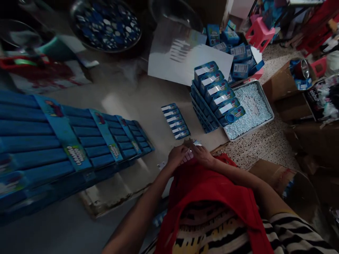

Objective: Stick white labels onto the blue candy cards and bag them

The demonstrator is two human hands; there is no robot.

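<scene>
Left grip (177,156) and right grip (203,156) meet over a small banded piece (186,157) just off centre toward 5 o'clock, at the edge of the table (150,106); fingers on both bend in against it, but shadow and blur hide the tips on my distant feed, and I cannot tell whether either is clamped. Hands cover most of the piece; its row of pale bands seems to run from 8 toward 2 o'clock, its leading end unclear to me. Near centre, a flat blue strip (175,120), white-banded, lies with its long axis from 11 to 5 o'clock. At 2 o'clock I see a stack of glossy blue packs (219,91), beside a shiny rectangular metal tray (251,130) of pale, grainy pellets. Long blue ridged packs (47,137), cut off by the frame, fill 9 o'clock.
</scene>
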